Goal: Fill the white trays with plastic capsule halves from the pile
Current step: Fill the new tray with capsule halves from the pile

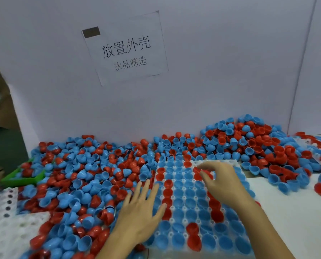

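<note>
My left hand [139,208] lies flat and spread at the tray [217,163] edge. My right hand [221,182] curls over red halves [197,176] up top; I cannot tell if it pinches one. The pile [85,176] halves look light and slippery, so hold the rim.

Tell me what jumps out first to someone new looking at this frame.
The huge pile of red and blue capsule halves banked against the white wall, spreading left to right. In front, a white tray nearly full of mostly blue halves, with the left hand flat at its left edge and the right hand over its far end. A paper sign hangs above.
</note>
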### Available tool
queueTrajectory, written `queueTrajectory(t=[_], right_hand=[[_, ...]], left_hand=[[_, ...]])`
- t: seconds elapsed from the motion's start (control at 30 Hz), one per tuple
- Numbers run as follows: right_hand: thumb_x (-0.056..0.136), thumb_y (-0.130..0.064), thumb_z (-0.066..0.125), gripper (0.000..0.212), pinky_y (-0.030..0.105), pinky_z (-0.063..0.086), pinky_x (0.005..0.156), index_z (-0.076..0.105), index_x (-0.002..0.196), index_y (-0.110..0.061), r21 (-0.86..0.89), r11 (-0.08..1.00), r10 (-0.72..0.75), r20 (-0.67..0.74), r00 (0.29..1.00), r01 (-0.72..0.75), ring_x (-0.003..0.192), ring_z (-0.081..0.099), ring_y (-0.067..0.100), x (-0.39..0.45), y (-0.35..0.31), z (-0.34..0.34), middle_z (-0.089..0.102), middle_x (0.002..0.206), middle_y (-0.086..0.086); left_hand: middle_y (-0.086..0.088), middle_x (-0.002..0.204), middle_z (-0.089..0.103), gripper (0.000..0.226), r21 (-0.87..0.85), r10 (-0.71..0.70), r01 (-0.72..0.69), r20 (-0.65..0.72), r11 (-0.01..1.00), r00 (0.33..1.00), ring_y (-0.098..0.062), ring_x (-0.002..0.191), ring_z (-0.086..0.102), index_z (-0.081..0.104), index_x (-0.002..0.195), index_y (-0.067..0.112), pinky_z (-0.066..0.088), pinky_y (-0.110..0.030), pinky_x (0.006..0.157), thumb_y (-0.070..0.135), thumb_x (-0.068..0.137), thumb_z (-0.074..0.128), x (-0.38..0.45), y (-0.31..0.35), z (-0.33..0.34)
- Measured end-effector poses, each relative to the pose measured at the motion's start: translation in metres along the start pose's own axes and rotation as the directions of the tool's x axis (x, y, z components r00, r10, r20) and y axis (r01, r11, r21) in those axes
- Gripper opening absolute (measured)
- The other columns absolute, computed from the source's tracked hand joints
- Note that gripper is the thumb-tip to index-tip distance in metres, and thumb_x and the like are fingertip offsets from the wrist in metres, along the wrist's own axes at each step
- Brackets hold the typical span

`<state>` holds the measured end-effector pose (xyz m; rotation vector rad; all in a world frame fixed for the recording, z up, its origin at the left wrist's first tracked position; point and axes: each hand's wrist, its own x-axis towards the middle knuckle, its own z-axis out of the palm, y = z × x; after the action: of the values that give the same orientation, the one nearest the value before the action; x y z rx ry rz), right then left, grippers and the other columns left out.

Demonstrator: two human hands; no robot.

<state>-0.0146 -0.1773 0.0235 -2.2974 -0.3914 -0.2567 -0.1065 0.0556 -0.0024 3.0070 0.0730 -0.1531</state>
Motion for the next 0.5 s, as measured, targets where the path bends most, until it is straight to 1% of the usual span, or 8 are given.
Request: queueTrajectory(t=[0.07,0.13,0.2,0.27,0.33,0.4,0.47,0.5], right_hand=[[0.094,-0.018,0.065,0.020,0.008,0.043,0.086,0.073,0.110,-0.027,0.047,0.999,-0.018,-0.082,0.996,0.022,0.094,0.055,-0.012,-0.003,0.006,-0.006,0.066,0.104,-0.022],[0.093,-0.016,0.067,0.021,0.006,0.041,0.081,0.074,0.106,-0.030,0.139,0.990,-0.006,-0.161,0.987,0.029,0.094,0.057,-0.013,-0.004,0.010,-0.014,0.066,0.099,-0.026],[0.093,-0.013,0.066,0.022,0.011,0.045,0.081,0.074,0.100,-0.032,0.256,0.966,0.034,-0.219,0.975,0.024,0.094,0.063,-0.007,-0.002,0.012,-0.022,0.069,0.096,-0.024],[0.093,-0.009,0.065,0.024,0.014,0.048,0.078,0.075,0.095,-0.031,0.341,0.940,0.079,-0.242,0.967,0.009,0.091,0.066,-0.005,-0.002,0.015,-0.027,0.072,0.093,-0.020],[0.093,-0.007,0.064,0.025,0.018,0.051,0.079,0.075,0.093,-0.029,0.389,0.921,0.116,-0.241,0.964,-0.013,0.089,0.067,-0.002,-0.003,0.021,-0.029,0.074,0.089,-0.016],[0.093,-0.006,0.065,0.027,0.023,0.052,0.081,0.075,0.091,-0.030,0.400,0.916,0.133,-0.240,0.962,-0.027,0.087,0.068,-0.002,-0.003,0.028,-0.031,0.075,0.085,-0.016],[0.092,-0.006,0.065,0.028,0.023,0.052,0.078,0.075,0.090,-0.032,0.383,0.923,0.130,-0.244,0.961,-0.027,0.086,0.067,-0.004,-0.001,0.032,-0.033,0.074,0.083,-0.021],[0.092,-0.006,0.065,0.029,0.022,0.052,0.076,0.075,0.089,-0.032,0.377,0.926,0.128,-0.248,0.960,-0.026,0.086,0.067,-0.005,0.000,0.033,-0.034,0.073,0.084,-0.023]], left_hand=[[0.014,0.161,-0.025,0.073,-0.017,-0.016,0.015,-0.057,1.000,0.998,-0.011,0.150,-0.024,-0.013,0.156,0.040,-0.006,-0.041,0.125,0.073,0.096,0.010,0.005,-0.005,0.000],[0.019,0.163,0.008,0.069,-0.082,-0.060,0.044,-0.213,0.996,0.975,-0.014,0.155,0.008,0.011,0.159,0.038,0.016,-0.039,0.124,0.068,0.098,0.021,0.018,-0.013,-0.012],[0.018,0.134,0.050,0.044,-0.202,-0.118,0.045,-0.363,0.978,0.924,-0.013,0.127,0.050,0.047,0.139,0.034,0.047,-0.034,0.103,0.052,0.099,0.040,0.044,-0.023,-0.034],[0.008,0.119,0.057,0.028,-0.276,-0.154,0.044,-0.390,0.960,0.908,-0.014,0.111,0.056,0.057,0.123,0.029,0.052,-0.034,0.091,0.036,0.097,0.052,0.075,-0.034,-0.056],[-0.002,0.140,0.048,0.046,-0.238,-0.109,0.047,-0.253,0.970,0.961,-0.025,0.130,0.045,0.051,0.137,0.033,0.046,-0.042,0.105,0.026,0.092,0.058,0.105,-0.048,-0.068],[-0.002,0.163,0.020,0.073,-0.087,-0.054,0.056,0.024,0.995,0.998,-0.033,0.148,0.022,0.033,0.151,0.045,0.036,-0.051,0.115,0.020,0.088,0.060,0.129,-0.059,-0.072],[0.001,0.169,0.000,0.083,0.040,-0.058,0.050,0.221,0.998,0.974,-0.038,0.152,0.008,0.020,0.153,0.053,0.031,-0.056,0.117,0.018,0.088,0.058,0.147,-0.069,-0.071],[-0.002,0.169,0.001,0.082,0.066,-0.068,0.053,0.261,0.996,0.963,-0.039,0.152,0.009,0.019,0.154,0.053,0.031,-0.055,0.117,0.019,0.090,0.057,0.153,-0.073,-0.069]])
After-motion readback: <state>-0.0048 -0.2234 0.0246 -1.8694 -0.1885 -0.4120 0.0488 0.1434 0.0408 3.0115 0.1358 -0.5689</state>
